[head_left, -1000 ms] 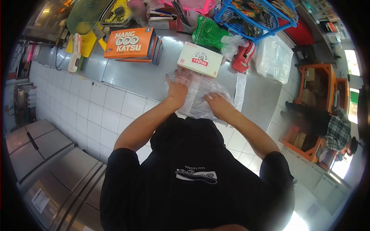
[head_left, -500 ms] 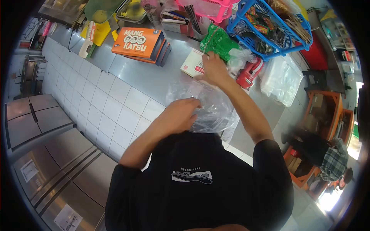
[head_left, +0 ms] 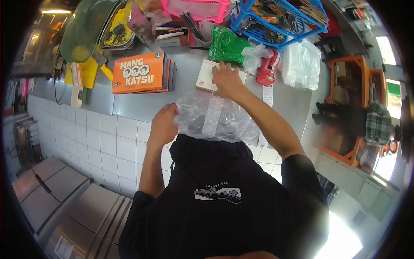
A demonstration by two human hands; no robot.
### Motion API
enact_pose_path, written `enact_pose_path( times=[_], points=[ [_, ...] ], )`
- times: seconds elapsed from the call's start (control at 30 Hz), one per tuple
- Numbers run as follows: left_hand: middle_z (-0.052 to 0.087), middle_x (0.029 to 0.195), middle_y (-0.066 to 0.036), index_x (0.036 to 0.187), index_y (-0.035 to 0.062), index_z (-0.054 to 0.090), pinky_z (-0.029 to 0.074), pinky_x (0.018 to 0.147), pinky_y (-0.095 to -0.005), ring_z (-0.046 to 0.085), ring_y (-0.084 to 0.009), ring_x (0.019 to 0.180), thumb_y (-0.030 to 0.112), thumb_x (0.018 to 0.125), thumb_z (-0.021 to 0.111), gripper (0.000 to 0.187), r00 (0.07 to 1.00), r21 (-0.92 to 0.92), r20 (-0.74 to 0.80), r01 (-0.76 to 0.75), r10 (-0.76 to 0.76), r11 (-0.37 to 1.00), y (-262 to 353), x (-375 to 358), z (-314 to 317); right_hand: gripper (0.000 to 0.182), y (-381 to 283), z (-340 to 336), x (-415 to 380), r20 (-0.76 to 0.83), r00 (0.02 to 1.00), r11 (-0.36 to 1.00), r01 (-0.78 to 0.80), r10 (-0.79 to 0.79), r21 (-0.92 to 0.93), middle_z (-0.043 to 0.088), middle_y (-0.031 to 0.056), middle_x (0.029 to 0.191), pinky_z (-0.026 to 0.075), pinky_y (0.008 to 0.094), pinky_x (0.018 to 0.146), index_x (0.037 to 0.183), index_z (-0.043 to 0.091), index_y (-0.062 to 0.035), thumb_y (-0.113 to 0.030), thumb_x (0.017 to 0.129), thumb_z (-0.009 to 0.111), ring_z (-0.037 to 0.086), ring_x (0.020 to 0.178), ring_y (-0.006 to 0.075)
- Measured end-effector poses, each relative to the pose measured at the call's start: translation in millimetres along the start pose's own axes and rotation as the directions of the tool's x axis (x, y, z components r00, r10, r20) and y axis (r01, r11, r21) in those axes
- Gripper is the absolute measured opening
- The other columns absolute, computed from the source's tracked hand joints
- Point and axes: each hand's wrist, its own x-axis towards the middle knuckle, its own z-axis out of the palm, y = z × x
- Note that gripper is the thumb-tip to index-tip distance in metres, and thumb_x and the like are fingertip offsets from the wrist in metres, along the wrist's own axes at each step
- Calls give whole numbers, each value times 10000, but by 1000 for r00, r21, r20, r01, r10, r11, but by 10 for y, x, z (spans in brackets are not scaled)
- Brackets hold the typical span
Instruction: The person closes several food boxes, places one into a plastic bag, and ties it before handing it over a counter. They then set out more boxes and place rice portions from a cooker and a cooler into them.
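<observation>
A clear plastic bag (head_left: pixel 194 118) lies along the near edge of the steel counter, in front of my body. At its left end my left hand (head_left: pixel 164 126) is closed, with the fingertips pinching the bag's edge. Just beyond the bag sits a small white box (head_left: pixel 206 77) with red print. My right hand (head_left: pixel 229 82) reaches over this box, fingers across its top towards the far edge, and grips it; the palm hides much of the print. A green plastic packet (head_left: pixel 228 45) lies right behind the box.
Orange boxes (head_left: pixel 138 73) stand stacked to the left. A red tape dispenser (head_left: pixel 268 69) and a pile of clear bags (head_left: pixel 300 64) lie to the right. Blue baskets (head_left: pixel 280 39) and a pink basket (head_left: pixel 196 11) are behind. Another person (head_left: pixel 375 123) is far right.
My left hand has moved left, from over the bag to its left edge. On the white box, my right hand's fingers now spread across the top. The camera view has shifted.
</observation>
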Motion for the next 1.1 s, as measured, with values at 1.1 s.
enact_pose_path(
  times=[1.1],
  points=[
    [548,643,4,1089,24,619,346,498,-258,472,-53,561,207,959,665,229,989,-642,119,140,-83,754,133,340,46,524,-340,-241,-1112,-183,971,968,184,-153,168,597,170,1252,488,431,937,1127,601,-60,-234,700,851,603,1120,310]
  ],
)
